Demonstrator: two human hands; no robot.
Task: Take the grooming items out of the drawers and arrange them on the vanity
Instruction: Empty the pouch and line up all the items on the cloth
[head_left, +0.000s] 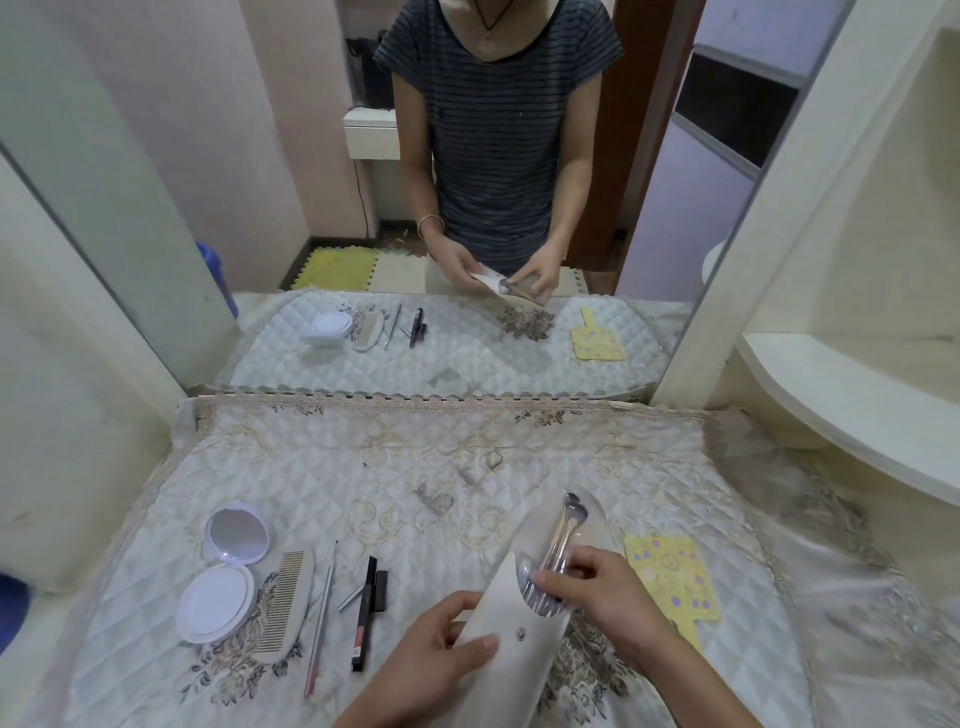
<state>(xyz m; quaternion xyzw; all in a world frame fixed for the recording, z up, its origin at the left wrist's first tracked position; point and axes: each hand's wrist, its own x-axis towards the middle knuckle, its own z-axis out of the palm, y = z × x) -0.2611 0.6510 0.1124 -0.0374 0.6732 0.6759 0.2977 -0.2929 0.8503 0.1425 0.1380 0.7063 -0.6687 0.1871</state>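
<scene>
Wide mirror (467, 156) along the back, doubling the scene. Below it, the desk under a quilted, lace-edged cover (415, 467) with embroidered flowers. Held above the cover's near middle, tilted up and away, a long beige pouch (511, 613) with a snap button and a clear plastic front, a cluster of makeup brushes (563, 535) showing through it, bristles at the far end. Left hand (441, 660) clamped on the pouch's lower left edge, thumb on top near the snap. Right hand (608, 592) at the pouch's right side, grip pinching the lower end of the clear plastic at the brush handles. Just right of that hand, flat on the cover, a yellow patterned card (675, 577) with a narrow tab. To the left, an open white compact mirror (223, 571), both round halves face up. Touching it, a pale comb (283, 605), teeth toward the compact. Then a thin pink-tipped stick (322, 618), well apart from the pouch. Beside that, a black pen-like liner (363, 613), with a small grey stick (351, 597) and a short dark cap (382, 590) close against it.
</scene>
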